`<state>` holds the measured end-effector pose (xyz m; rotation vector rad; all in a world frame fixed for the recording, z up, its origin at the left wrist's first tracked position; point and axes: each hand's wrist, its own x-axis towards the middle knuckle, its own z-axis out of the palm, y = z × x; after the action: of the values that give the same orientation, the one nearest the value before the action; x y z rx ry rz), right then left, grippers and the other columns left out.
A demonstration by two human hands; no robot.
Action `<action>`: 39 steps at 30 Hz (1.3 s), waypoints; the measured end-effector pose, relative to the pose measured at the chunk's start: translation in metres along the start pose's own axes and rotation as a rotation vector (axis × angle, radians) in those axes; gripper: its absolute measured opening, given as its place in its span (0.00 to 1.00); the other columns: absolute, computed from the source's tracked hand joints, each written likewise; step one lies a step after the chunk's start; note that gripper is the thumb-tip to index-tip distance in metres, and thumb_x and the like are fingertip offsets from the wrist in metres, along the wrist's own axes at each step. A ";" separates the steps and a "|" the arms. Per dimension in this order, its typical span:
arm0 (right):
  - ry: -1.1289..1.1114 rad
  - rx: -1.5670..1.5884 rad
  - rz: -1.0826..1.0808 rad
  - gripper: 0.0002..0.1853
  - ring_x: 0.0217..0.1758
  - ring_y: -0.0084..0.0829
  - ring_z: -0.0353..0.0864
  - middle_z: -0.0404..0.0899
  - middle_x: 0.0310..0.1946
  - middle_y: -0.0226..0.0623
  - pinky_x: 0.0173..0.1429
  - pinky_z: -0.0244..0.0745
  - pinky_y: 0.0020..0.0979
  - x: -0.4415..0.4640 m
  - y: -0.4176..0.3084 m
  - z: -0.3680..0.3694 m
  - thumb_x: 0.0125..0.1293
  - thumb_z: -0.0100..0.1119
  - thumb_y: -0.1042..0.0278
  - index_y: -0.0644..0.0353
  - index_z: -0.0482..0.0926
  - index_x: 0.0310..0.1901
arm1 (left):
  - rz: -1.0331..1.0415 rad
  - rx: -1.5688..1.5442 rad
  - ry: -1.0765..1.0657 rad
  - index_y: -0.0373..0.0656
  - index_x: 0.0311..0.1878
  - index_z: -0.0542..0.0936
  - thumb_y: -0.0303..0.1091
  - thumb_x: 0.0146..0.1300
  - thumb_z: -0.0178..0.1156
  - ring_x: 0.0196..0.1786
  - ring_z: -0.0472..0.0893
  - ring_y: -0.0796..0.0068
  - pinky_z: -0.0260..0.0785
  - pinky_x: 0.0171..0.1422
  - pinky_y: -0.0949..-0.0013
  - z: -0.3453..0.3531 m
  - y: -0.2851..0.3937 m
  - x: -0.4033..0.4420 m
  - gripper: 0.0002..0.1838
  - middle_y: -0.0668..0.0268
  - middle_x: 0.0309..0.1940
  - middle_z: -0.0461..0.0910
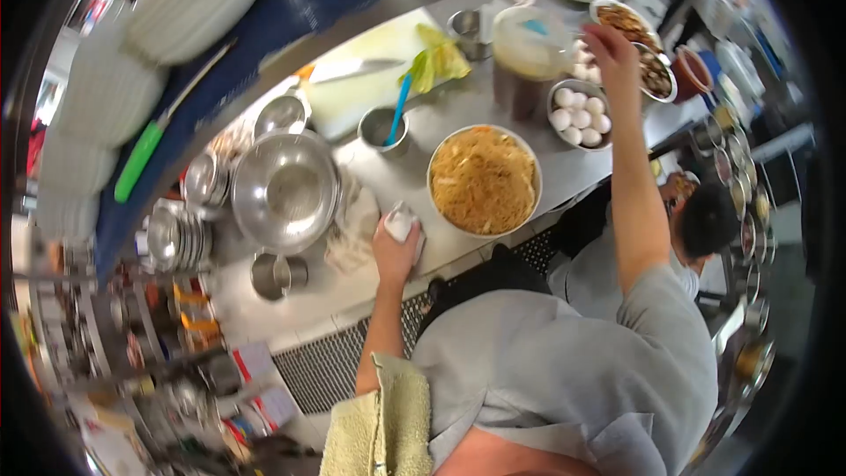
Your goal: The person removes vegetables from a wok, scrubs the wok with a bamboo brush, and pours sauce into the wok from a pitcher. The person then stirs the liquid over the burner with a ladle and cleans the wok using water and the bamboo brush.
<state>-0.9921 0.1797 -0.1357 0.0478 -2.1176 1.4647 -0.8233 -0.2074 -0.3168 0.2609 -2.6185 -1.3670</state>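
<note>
My left hand (394,251) is closed around a crumpled white cloth (401,222) at the near edge of the steel counter. Just right of it stands a large bowl (485,181) heaped with brown shredded food. My right hand (615,48) is stretched out at the far right, over a second group of white eggs (583,57). Its fingers curl down and are partly hidden, so what they hold does not show. Beside that hand are a lidded clear container (531,44) and a metal bowl of white eggs (579,115).
Left of the cloth sit a large metal bowl (286,189) and a metal cup (278,275). A knife (357,69) and green leaves (436,60) lie on the cutting board (339,106). Another person (608,247) is at the right. A shelf (308,13) overhangs the counter.
</note>
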 end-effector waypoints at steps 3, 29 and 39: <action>-0.156 -0.348 -0.157 0.10 0.35 0.29 0.82 0.84 0.35 0.45 0.42 0.76 0.31 0.050 0.023 0.013 0.63 0.58 0.69 0.64 0.82 0.42 | 0.088 0.204 0.017 0.30 0.55 0.73 0.40 0.53 0.67 0.49 0.78 0.50 0.70 0.54 0.59 -0.010 0.004 -0.014 0.30 0.47 0.46 0.78; -0.101 0.579 0.381 0.11 0.32 0.19 0.78 0.82 0.33 0.33 0.38 0.71 0.20 0.082 0.053 0.007 0.62 0.57 0.72 0.68 0.80 0.43 | 0.112 -0.650 -0.854 0.40 0.42 0.78 0.48 0.68 0.49 0.38 0.76 0.75 0.68 0.45 0.72 0.176 0.193 0.340 0.20 0.67 0.35 0.78; 0.250 1.038 0.531 0.18 0.45 0.30 0.82 0.80 0.47 0.40 0.49 0.78 0.31 0.049 0.068 0.010 0.64 0.54 0.68 0.67 0.74 0.53 | 0.091 -1.016 -0.504 0.50 0.21 0.72 0.45 0.61 0.59 0.14 0.60 0.88 0.49 0.18 0.80 0.167 0.190 0.292 0.15 0.78 0.16 0.67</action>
<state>-1.0606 0.2118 -0.1742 -0.3117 -1.0117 2.5726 -1.1592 -0.0366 -0.2323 -0.3822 -1.7967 -2.7284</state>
